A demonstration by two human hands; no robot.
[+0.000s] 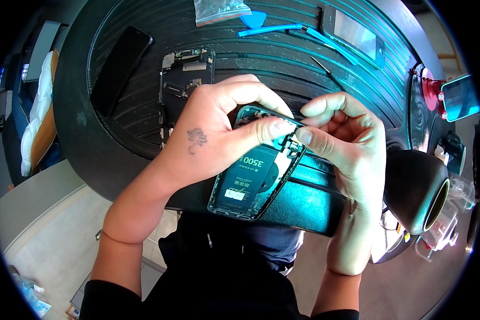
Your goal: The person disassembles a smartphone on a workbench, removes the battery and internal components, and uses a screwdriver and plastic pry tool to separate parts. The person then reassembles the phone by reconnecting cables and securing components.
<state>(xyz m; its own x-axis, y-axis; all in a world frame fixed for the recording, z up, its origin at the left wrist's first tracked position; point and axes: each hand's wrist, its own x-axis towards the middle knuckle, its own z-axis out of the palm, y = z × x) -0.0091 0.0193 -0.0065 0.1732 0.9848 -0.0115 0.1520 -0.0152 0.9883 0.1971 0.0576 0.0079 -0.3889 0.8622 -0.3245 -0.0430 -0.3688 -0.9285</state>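
Observation:
An opened smartphone (269, 194) sits tilted over the table's near edge, its black battery (248, 173) and inner parts facing up. My left hand (213, 120) grips its upper end, with the thumb laid over the parts inside and the fingers behind the far edge. At the upper right corner, my right hand (352, 136) has its thumb tip against the frame and its index finger bent close by. Whether a small part lies between those fingertips cannot be made out. Partly covered by my left hand, a second opened phone body (189, 66) rests on the table.
A black phone (122, 69) lies at left on the ridged dark table (77, 106). Toward the back are a clear bag (218, 10), a blue pick (253, 20), blue pry tools (269, 29), a phone front (352, 32) and a thin tool (328, 73). A black pot (413, 184) stands right.

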